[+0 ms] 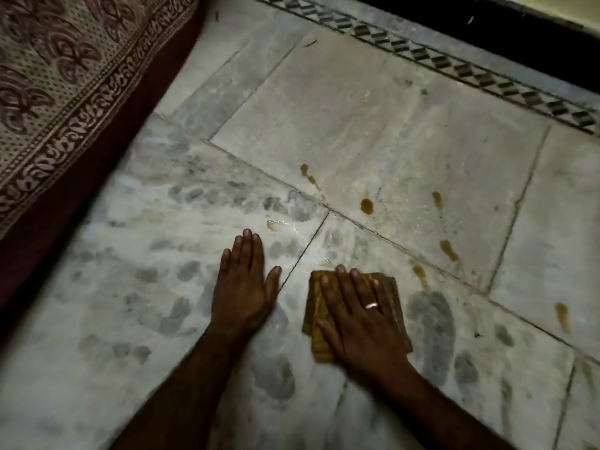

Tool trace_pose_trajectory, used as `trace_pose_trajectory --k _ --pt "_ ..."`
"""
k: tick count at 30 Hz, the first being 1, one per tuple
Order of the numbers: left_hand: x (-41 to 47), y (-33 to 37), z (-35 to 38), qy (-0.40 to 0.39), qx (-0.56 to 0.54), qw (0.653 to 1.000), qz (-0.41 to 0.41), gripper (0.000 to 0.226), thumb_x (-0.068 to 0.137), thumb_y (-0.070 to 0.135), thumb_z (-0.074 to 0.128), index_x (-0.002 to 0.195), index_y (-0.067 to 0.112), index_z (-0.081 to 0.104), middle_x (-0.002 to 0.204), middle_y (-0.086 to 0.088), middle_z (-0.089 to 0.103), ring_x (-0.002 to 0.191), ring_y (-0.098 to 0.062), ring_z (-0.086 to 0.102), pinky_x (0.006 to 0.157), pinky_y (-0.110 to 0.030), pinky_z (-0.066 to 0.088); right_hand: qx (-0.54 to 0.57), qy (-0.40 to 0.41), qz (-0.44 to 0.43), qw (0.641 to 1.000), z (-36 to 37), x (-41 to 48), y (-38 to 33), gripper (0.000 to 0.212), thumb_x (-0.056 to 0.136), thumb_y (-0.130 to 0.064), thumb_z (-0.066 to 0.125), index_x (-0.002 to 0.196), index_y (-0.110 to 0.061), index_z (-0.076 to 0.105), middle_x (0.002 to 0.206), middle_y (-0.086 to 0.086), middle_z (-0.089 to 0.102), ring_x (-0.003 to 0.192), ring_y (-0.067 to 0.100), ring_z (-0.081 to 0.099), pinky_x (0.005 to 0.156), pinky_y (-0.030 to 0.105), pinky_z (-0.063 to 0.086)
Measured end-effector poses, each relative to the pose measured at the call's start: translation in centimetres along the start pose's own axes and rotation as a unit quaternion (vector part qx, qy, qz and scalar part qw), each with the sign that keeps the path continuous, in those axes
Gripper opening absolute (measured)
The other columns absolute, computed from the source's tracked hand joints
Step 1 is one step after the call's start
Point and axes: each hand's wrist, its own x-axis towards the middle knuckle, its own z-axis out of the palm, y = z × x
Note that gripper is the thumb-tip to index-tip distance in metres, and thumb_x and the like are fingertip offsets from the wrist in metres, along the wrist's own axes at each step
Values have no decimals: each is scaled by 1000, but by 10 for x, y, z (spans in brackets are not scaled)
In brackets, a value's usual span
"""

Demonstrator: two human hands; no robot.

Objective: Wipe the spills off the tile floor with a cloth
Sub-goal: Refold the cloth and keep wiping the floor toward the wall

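Observation:
A folded yellow-brown cloth (316, 306) lies flat on the pale marble tile floor (373, 125). My right hand (357, 323), with a ring on one finger, presses flat on top of the cloth, fingers spread. My left hand (243, 284) rests palm down on the bare floor just left of the cloth, holding nothing. Several brown spill drops (367, 206) dot the tiles beyond and to the right of the cloth. A faint wet smear (276, 224) shines just ahead of my left hand's fingertips.
A patterned maroon and cream fabric (65, 92) covers the left and upper left. A decorative tile border strip (454, 64) runs diagonally at the top right, with a dark band (487, 24) behind it. Grey mottled marks cover the near tiles.

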Motion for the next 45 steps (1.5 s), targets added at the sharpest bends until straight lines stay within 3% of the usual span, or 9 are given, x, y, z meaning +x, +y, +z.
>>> trace_pose_trajectory --k 7,14,17,21,27,31,38,41,45 --pt "-1 0 6 15 14 1000 -2 71 102 46 28 159 6 19 168 -13 13 156 -24 12 126 -45 12 19 -7 77 997 -4 74 8 72 107 -56 17 166 -15 6 174 12 2 161 33 4 128 58 12" --pt "-5 0 4 30 15 999 -8 67 100 35 27 158 2 23 167 -17 19 155 -28 19 124 -50 19 -24 16 -91 995 -3 35 -1 68 108 -52 22 162 -11 30 171 11 24 158 31 23 124 53 22" --pt "-6 2 3 36 22 999 -5 67 99 33 30 157 1 23 167 -18 20 155 -29 20 124 -51 19 -35 23 -44 998 -7 42 31 70 106 -53 20 161 -12 31 170 11 27 156 31 28 124 54 21" --pt "-2 -1 4 32 37 999 -15 68 98 33 31 158 2 23 167 -17 19 155 -28 20 124 -51 18 -14 19 9 1000 -10 124 36 73 104 -53 26 165 -14 17 173 9 17 159 30 18 127 50 8" --pt "-1 -4 1 30 34 999 -7 65 97 32 30 156 4 30 165 -15 26 152 -27 27 123 -48 18 -13 68 -83 994 1 153 -15 63 108 -46 27 163 -14 25 170 12 24 158 34 21 124 58 26" --pt "-2 -10 0 36 34 999 8 64 96 30 30 157 7 31 165 -11 27 153 -25 26 123 -48 17 -40 65 -184 980 0 114 3 65 106 -48 31 164 -18 24 171 8 22 159 29 20 127 53 20" --pt "3 -5 1 37 24 998 -52 68 95 28 34 158 5 25 167 -12 22 154 -25 22 124 -48 20 -31 96 -90 991 -2 192 -1 64 106 -45 33 163 -16 29 170 9 28 156 31 28 126 54 22" --pt "1 -7 1 39 23 998 -46 67 94 27 36 156 3 29 165 -14 26 153 -26 25 123 -49 24 -22 94 -101 990 3 209 -24 63 107 -44 33 162 -15 29 169 10 29 157 33 26 125 55 24" --pt "-1 -6 0 43 25 998 -43 65 95 27 37 155 3 31 165 -15 27 153 -26 26 122 -50 26 -30 88 -177 980 1 164 -23 63 107 -45 32 163 -17 29 170 9 27 158 30 24 126 54 25"
